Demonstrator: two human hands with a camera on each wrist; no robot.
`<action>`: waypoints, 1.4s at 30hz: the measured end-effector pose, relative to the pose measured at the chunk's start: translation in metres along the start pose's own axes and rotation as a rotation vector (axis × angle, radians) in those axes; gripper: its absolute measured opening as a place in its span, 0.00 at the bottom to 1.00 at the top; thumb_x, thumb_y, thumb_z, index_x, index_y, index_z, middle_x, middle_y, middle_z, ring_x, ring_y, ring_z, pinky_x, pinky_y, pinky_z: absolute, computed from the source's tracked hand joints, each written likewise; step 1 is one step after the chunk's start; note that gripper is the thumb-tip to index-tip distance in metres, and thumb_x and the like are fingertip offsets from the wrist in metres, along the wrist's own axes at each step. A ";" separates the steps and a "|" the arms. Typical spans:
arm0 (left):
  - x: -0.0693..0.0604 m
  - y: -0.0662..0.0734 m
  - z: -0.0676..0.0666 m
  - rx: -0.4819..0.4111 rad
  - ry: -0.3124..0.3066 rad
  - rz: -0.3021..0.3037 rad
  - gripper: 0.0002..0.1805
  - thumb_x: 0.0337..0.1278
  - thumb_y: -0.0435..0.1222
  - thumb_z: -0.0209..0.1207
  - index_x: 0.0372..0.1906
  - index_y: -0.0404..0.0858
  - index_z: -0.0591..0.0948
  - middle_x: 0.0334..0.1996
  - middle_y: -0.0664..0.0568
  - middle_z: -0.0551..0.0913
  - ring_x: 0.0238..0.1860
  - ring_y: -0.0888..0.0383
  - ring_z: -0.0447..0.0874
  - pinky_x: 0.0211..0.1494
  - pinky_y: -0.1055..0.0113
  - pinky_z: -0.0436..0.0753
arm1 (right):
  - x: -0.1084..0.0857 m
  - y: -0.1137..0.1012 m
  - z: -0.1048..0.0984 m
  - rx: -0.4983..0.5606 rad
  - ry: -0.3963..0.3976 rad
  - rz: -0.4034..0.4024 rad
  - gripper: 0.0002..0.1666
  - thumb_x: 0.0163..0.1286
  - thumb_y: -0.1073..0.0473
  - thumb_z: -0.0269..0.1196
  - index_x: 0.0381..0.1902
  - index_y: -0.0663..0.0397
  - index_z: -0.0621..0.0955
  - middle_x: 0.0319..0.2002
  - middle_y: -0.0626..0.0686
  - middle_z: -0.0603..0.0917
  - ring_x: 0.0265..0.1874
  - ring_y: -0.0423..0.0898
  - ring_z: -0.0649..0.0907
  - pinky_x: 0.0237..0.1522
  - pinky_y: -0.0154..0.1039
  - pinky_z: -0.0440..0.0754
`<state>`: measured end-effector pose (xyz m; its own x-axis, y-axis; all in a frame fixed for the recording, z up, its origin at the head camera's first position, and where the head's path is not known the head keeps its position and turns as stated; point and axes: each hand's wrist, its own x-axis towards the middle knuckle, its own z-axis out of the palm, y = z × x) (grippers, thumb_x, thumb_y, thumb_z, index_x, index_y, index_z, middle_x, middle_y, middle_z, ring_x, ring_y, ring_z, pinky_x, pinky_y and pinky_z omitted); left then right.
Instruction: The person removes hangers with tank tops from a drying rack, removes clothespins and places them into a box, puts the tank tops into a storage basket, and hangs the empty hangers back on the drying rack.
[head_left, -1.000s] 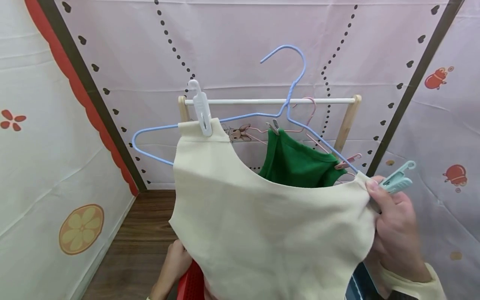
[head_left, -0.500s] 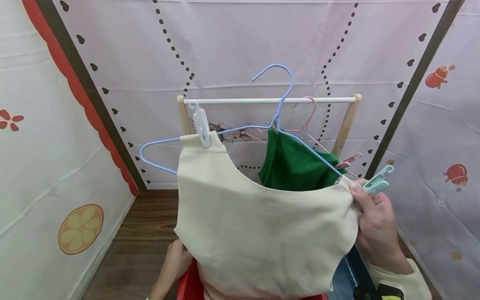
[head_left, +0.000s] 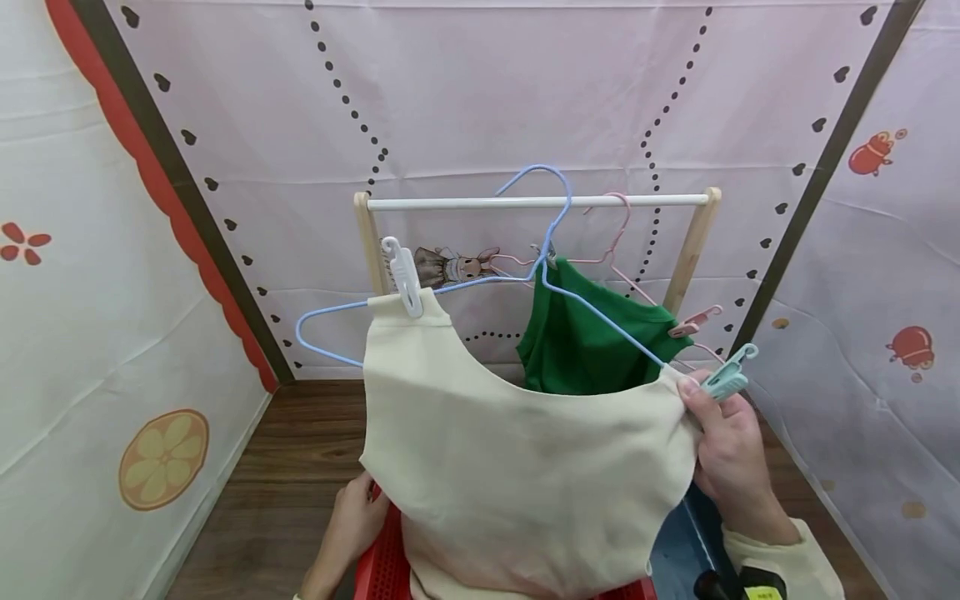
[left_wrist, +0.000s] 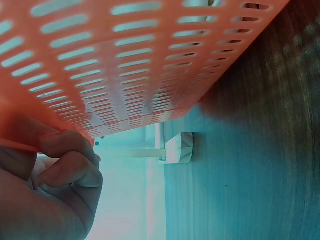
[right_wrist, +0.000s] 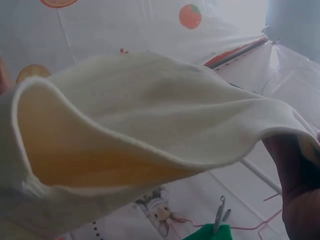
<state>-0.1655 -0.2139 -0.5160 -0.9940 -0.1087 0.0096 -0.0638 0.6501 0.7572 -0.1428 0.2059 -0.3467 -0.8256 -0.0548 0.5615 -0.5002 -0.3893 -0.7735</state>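
Note:
In the head view, my right hand (head_left: 731, 458) pinches the right shoulder strap of a cream sleeveless top (head_left: 525, 467), on a blue hanger (head_left: 600, 312). A white clothespin (head_left: 405, 279) clips the left strap, and a mint clothespin (head_left: 727, 379) sits by my right fingers. The hanger's hook overlaps the rack bar in view; whether it rests on the bar I cannot tell. Low on the left, my left hand (head_left: 354, 517) holds the rim of a red basket (head_left: 384, 554), its fingers curled over it in the left wrist view. The top's lower part hangs over the basket and hides much of it.
A rack with a white bar (head_left: 465, 203) and wooden posts stands behind. From it hangs a pink hanger (head_left: 621, 233) bearing a green garment (head_left: 592, 342) with a pink clothespin (head_left: 693, 323). A blue bin (head_left: 686, 542) is beside the basket. Printed cloth walls surround the wooden floor (head_left: 255, 500).
My right hand has moved left and down with the top and hanger. The hook has dropped from above the bar to about its height. My left hand stays at the basket.

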 end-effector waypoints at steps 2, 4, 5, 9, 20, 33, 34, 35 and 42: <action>0.000 0.000 0.000 0.002 0.002 0.000 0.06 0.68 0.35 0.55 0.43 0.37 0.79 0.18 0.55 0.63 0.17 0.61 0.62 0.18 0.67 0.67 | -0.001 0.004 -0.001 0.014 -0.015 -0.002 0.16 0.80 0.71 0.40 0.45 0.59 0.76 0.37 0.52 0.85 0.32 0.44 0.89 0.27 0.36 0.84; 0.000 0.000 0.000 0.002 0.002 0.000 0.06 0.68 0.35 0.55 0.43 0.37 0.79 0.17 0.55 0.63 0.16 0.61 0.62 0.17 0.67 0.67 | -0.002 0.008 -0.001 0.017 -0.022 -0.001 0.16 0.80 0.71 0.40 0.45 0.59 0.76 0.37 0.52 0.85 0.32 0.43 0.89 0.28 0.35 0.85; -0.001 0.000 0.000 0.000 0.001 0.001 0.06 0.69 0.35 0.55 0.44 0.37 0.79 0.18 0.55 0.64 0.16 0.61 0.63 0.17 0.67 0.68 | -0.003 0.010 -0.002 0.020 -0.027 0.001 0.16 0.80 0.71 0.40 0.45 0.59 0.76 0.37 0.51 0.85 0.33 0.43 0.89 0.28 0.35 0.85; -0.002 0.002 -0.001 -0.015 -0.002 -0.013 0.10 0.69 0.35 0.54 0.49 0.35 0.79 0.18 0.53 0.67 0.16 0.60 0.68 0.17 0.66 0.70 | -0.005 0.016 -0.003 -0.007 -0.033 0.019 0.15 0.80 0.70 0.40 0.46 0.57 0.75 0.37 0.50 0.85 0.33 0.42 0.88 0.29 0.34 0.84; 0.001 0.000 -0.002 -0.013 0.005 0.019 0.22 0.70 0.36 0.54 0.67 0.39 0.74 0.18 0.53 0.70 0.17 0.60 0.71 0.22 0.66 0.74 | -0.013 0.030 -0.010 -0.058 -0.060 0.105 0.15 0.81 0.68 0.41 0.48 0.54 0.75 0.38 0.49 0.85 0.34 0.43 0.89 0.30 0.35 0.84; -0.001 0.002 0.000 -0.009 0.039 0.031 0.24 0.66 0.32 0.57 0.66 0.31 0.73 0.26 0.49 0.81 0.23 0.60 0.76 0.27 0.68 0.77 | -0.022 0.048 -0.023 -0.150 -0.091 0.147 0.15 0.81 0.67 0.41 0.47 0.51 0.76 0.38 0.46 0.86 0.33 0.42 0.89 0.30 0.37 0.85; -0.001 0.002 0.001 -0.014 0.039 0.031 0.24 0.67 0.32 0.57 0.66 0.31 0.73 0.25 0.49 0.81 0.22 0.60 0.75 0.26 0.69 0.76 | -0.023 0.049 -0.024 -0.161 -0.091 0.152 0.15 0.81 0.66 0.41 0.47 0.50 0.75 0.37 0.46 0.86 0.33 0.42 0.89 0.30 0.37 0.85; -0.001 0.003 0.001 -0.017 0.041 0.031 0.24 0.67 0.33 0.57 0.66 0.31 0.74 0.24 0.50 0.80 0.21 0.61 0.75 0.25 0.69 0.76 | -0.023 0.049 -0.025 -0.171 -0.094 0.156 0.15 0.81 0.66 0.41 0.47 0.50 0.75 0.37 0.46 0.86 0.33 0.42 0.89 0.30 0.37 0.85; -0.002 0.003 0.002 -0.057 0.036 0.007 0.25 0.68 0.36 0.58 0.66 0.31 0.74 0.21 0.51 0.78 0.19 0.61 0.76 0.22 0.69 0.78 | -0.025 0.056 -0.033 -0.223 -0.092 0.228 0.13 0.82 0.64 0.43 0.45 0.50 0.75 0.35 0.45 0.86 0.31 0.41 0.88 0.30 0.38 0.85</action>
<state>-0.1638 -0.2103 -0.5148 -0.9905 -0.1325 0.0378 -0.0510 0.6074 0.7927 -0.1585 0.2156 -0.4138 -0.9010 -0.2039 0.3829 -0.3584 -0.1473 -0.9219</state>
